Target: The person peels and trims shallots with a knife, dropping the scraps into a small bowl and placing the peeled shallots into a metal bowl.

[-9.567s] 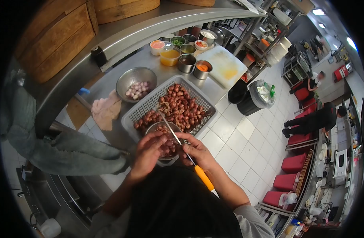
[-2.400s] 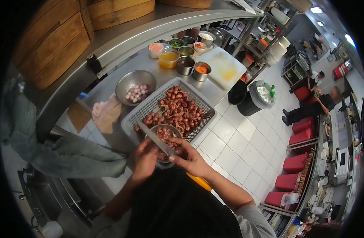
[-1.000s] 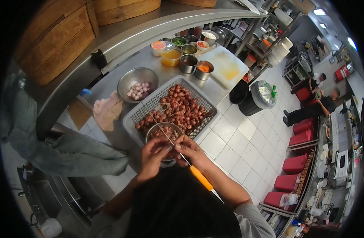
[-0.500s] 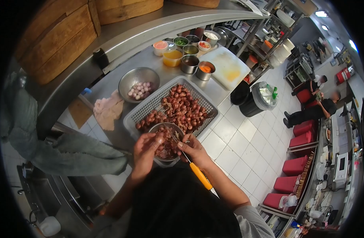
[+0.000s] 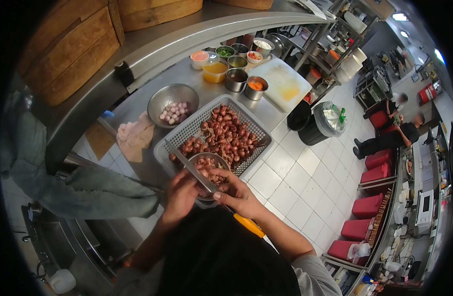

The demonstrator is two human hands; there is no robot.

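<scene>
My right hand (image 5: 239,200) is closed on a knife (image 5: 197,172) with a yellow handle, gripping it by the blade just ahead of the handle. The blade slants up and left across my left hand (image 5: 182,195). Those left fingers are curled in, and what they hold is hidden behind the blade. Under both hands sits a metal bowl (image 5: 225,162) of reddish shallot skins (image 5: 207,163), at the near end of a grey perforated basket (image 5: 266,155). Unpeeled shallots (image 5: 231,133) fill much of the basket.
Peeled shallots (image 5: 176,112) lie in a steel bowl (image 5: 157,101) beyond the basket, beside a pink cloth (image 5: 135,135). Small containers and a stained cutting board (image 5: 288,84) stand farther back. Right of the counter are a lined bin (image 5: 327,126) and, in the distance, two people.
The knife blade has swung up and left and now lies across my left hand. The shallot visible in my left fingers before is now hidden. My right fingers have moved over the bowl.
</scene>
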